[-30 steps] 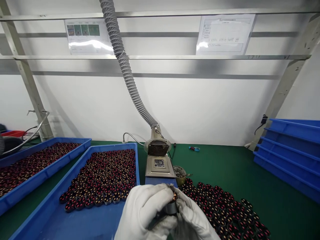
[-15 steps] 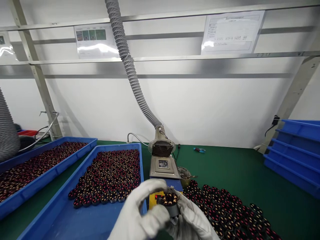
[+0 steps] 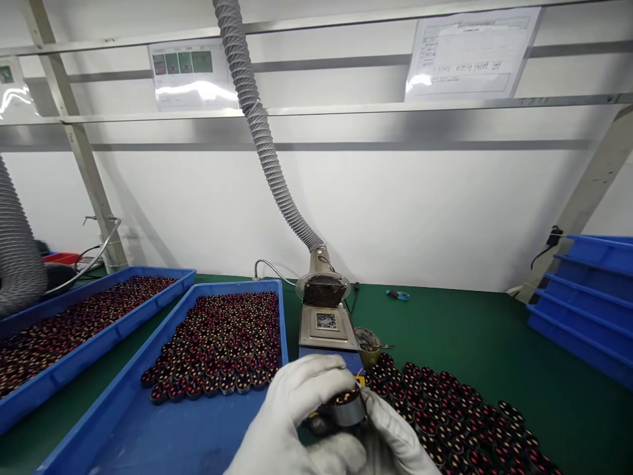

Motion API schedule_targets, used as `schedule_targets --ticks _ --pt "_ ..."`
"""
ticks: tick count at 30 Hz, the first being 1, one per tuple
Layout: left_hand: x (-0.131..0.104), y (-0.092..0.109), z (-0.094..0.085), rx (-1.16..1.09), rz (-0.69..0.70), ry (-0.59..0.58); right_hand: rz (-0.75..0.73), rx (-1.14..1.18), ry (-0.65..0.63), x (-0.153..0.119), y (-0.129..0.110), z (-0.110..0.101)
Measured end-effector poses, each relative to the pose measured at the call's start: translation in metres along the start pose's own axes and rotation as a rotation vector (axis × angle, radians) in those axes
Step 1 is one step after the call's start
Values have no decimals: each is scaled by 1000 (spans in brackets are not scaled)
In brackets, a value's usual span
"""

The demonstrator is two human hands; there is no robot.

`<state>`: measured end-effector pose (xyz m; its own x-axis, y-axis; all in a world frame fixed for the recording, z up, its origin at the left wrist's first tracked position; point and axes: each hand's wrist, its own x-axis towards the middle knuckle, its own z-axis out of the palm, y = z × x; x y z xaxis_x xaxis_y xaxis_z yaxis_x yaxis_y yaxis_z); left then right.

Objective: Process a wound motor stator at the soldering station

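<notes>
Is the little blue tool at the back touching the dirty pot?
Apart. The head view shows bare green table between the blue tool and the pot.

On the green flat tabletop (image 3: 455, 320), a blue rectangular plastic tray (image 3: 173, 429) lies left of a silver boxy metal device (image 3: 316, 338); small round black-and-red parts (image 3: 445, 412) lie right.

A white wall (image 3: 420, 211) is crossed by metal rails (image 3: 346, 109), where printed sheets (image 3: 472, 56) are mounted and bright light is reflected. Below, it is met by the green desk's (image 3: 455, 323) far edge.
</notes>
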<state>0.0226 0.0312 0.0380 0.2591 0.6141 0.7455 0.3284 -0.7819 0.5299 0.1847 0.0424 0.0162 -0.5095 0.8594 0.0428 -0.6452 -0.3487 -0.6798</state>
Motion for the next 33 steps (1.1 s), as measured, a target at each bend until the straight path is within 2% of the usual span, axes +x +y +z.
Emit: schedule_targets --ticks 3,6,8,10,11,13,15,17,20,22,23,24,26,28,30,33 --pt "3 1 8 -136 -57 53 16 1 -15 4 7 -4" --pt "5 -7 14 -470 -239 171 9 24 -18 3 14 4" --pt "5 -12 14 -614 -362 281 39 68 -23 1 14 10" --pt "5 -14 10 -637 -424 390 72 121 -27 -2 12 15" --pt "5 -12 7 -617 -446 409 77 140 -27 -3 11 17" --pt "7 -6 3 -580 -504 323 45 157 -14 -4 10 19" --pt "9 1 4 -580 -551 139 -17 165 9 -4 11 20" --pt "11 6 10 -670 -540 120 -56 169 24 -3 14 20" --pt "9 6 14 -803 -507 261 -54 149 2 0 19 15" --pt "6 3 9 -798 -503 397 -34 130 -15 2 21 10" --pt "5 3 5 -779 -535 407 -28 124 -17 2 21 7" --pt "4 3 0 -752 -588 363 -26 120 -15 3 22 5" --pt "5 4 -4 -679 -669 182 -33 111 -2 3 22 4" --pt "7 5 -3 -673 -648 30 -41 105 12 4 22 7" --pt "9 5 3 -748 -581 29 -26 108 16 4 20 11" --pt "10 1 9 -861 -580 180 38 140 -9 0 14 18"
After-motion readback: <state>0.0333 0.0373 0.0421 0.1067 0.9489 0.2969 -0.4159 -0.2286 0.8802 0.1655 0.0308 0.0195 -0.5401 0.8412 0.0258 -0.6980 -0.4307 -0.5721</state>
